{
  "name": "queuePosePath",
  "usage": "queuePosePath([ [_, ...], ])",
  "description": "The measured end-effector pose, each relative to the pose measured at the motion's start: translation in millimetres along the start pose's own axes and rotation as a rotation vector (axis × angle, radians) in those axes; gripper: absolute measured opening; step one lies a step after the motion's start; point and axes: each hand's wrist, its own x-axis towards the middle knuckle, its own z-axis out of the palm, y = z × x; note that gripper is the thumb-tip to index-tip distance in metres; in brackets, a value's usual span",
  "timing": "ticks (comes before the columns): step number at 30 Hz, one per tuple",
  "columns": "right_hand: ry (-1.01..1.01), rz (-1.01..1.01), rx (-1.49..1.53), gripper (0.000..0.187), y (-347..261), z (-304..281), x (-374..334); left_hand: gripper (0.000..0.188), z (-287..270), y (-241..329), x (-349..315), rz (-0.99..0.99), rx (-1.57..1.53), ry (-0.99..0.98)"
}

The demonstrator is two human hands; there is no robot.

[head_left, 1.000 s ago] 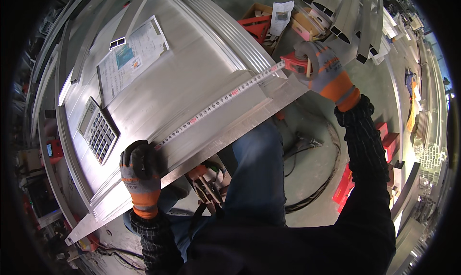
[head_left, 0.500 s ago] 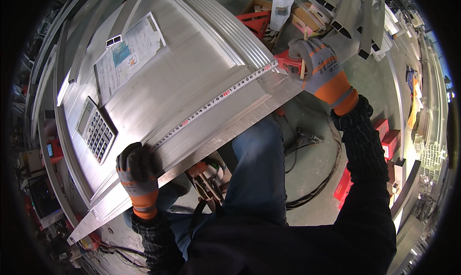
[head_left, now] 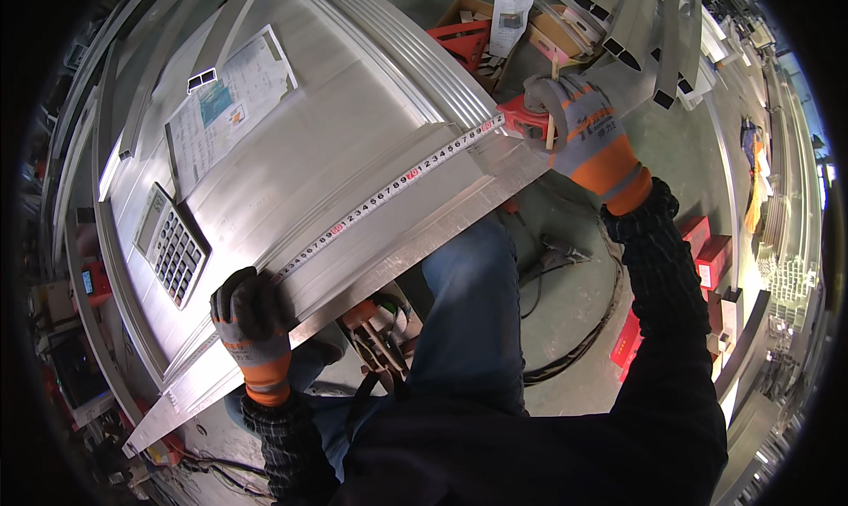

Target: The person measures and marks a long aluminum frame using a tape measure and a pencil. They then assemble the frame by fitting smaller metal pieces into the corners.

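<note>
Around the long silver aluminium profile [head_left: 353, 268]: one white measuring tape blade [head_left: 389, 188], one grey calculator [head_left: 170, 245], one printed paper sheet [head_left: 225, 109], two grey-and-orange gloved hands [head_left: 252, 325], one pencil [head_left: 551, 109].

A long aluminium profile [head_left: 389, 241] lies along the near edge of the workbench [head_left: 291, 144], and a tape measure blade [head_left: 389, 188] runs along its top. The left hand [head_left: 252, 316] presses on the blade's left end; the right hand [head_left: 579, 126] is at the profile's right end, on the tape case [head_left: 521, 122], with a pencil [head_left: 552, 104] between its fingers. Behind the blade, a calculator [head_left: 172, 254] lies at the bench's left, and a paper sheet [head_left: 225, 109] lies farther back. Boxes [head_left: 707, 250] sit on the floor to the right
</note>
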Motion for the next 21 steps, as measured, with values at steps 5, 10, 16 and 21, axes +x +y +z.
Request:
queuePosePath([
  [5,0.015,0.003,0.004,0.055,-3,0,0,0.022,-1,1,2,0.01,-0.005,0.005],
  [10,0.061,-0.022,-0.009,0.053,-4,0,-1,0.021,-1,4,3,0.023,0.013,0.012],
  [16,0.069,-0.033,-0.012,0.055,-1,-2,-1,0.02,1,6,5,0.007,-0.001,0.014],
  [21,0.143,-0.063,-0.173,0.072,13,17,-20,0.018,2,5,2,-0.003,-0.071,0.078],
])
